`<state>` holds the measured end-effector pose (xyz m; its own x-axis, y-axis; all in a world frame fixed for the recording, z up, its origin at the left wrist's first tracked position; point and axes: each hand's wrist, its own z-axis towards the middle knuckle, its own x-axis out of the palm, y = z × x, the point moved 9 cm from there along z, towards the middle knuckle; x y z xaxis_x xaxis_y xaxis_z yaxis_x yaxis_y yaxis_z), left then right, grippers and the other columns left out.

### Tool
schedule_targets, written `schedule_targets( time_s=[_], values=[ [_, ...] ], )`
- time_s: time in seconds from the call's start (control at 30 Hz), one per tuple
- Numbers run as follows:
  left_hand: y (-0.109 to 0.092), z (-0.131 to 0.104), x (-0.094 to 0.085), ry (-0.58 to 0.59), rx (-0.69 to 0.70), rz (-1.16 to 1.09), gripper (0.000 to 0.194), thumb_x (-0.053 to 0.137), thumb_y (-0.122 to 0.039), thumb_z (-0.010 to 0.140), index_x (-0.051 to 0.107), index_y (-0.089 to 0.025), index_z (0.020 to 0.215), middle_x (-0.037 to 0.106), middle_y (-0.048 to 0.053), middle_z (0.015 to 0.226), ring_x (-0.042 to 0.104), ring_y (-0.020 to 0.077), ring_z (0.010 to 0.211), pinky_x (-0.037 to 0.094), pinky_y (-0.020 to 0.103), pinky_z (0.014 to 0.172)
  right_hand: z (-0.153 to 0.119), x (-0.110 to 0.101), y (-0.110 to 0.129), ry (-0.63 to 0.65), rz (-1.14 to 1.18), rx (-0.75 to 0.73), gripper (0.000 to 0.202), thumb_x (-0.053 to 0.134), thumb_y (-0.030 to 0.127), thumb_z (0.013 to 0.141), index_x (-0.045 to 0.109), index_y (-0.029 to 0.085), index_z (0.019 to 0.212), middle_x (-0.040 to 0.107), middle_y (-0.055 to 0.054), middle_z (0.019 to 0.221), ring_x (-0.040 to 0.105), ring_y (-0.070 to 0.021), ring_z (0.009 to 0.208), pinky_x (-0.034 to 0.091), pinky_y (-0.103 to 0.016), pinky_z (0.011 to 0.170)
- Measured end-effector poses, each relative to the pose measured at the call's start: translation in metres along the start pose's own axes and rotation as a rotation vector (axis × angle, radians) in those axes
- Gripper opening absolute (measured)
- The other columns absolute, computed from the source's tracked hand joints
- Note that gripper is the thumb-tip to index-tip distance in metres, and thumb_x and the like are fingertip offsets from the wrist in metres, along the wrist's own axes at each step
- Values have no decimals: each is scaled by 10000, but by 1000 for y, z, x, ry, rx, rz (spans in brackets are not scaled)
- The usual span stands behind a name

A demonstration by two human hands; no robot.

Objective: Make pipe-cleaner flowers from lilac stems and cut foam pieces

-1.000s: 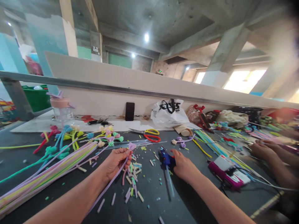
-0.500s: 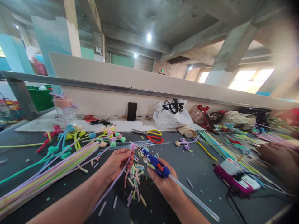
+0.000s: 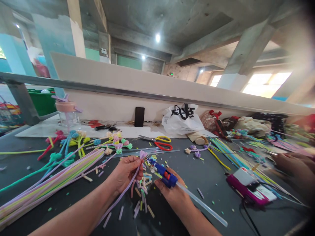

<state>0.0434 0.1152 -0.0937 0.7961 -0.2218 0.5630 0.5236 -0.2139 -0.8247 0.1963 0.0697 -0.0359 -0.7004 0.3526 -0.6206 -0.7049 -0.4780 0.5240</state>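
Pinching 1 lilac stem point(image 3: 124, 193) below its flower point(image 3: 142, 154) is the left hand point(image 3: 130, 172). The right hand point(image 3: 173, 188) grips a blue glue gun point(image 3: 163, 172), nozzle point(image 3: 148, 160) near the flower.

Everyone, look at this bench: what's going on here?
A person's left hand pinches a purple fuzzy stem just below its flower-like top. The right hand holds a blue glue gun, nozzle close to that top; contact is unclear. Short offcuts lie scattered below, and scissors lie beyond.
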Motion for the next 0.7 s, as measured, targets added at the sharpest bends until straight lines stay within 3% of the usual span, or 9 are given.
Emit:
schedule_targets(
  time_s=[0.3,0.5,0.7],
  values=[
    [-1,0,1,-4,-8,22,219,689,-295,684,558,-126,637,575,-1,514,518,88,412,424,204,427,0,8,-1,81,-46,-11,336,542,482,737,513,195,566,527,7,573,505,-125,491,391,-221,458],
    [-1,0,-2,-34,-7,30,234,696,-297,674,549,-126,613,567,-1,491,512,87,393,418,196,409,-1,8,1,98,-58,-29,318,553,484,734,525,208,578,534,4,583,526,-143,526,409,-234,491],
    [-3,1,-7,-56,-20,9,195,701,-273,675,587,-117,703,572,-3,549,514,77,423,419,179,401,6,-6,-10,76,-123,38,255,528,425,768,562,198,658,567,-18,669,565,-158,603,440,-245,556]
  ],
)
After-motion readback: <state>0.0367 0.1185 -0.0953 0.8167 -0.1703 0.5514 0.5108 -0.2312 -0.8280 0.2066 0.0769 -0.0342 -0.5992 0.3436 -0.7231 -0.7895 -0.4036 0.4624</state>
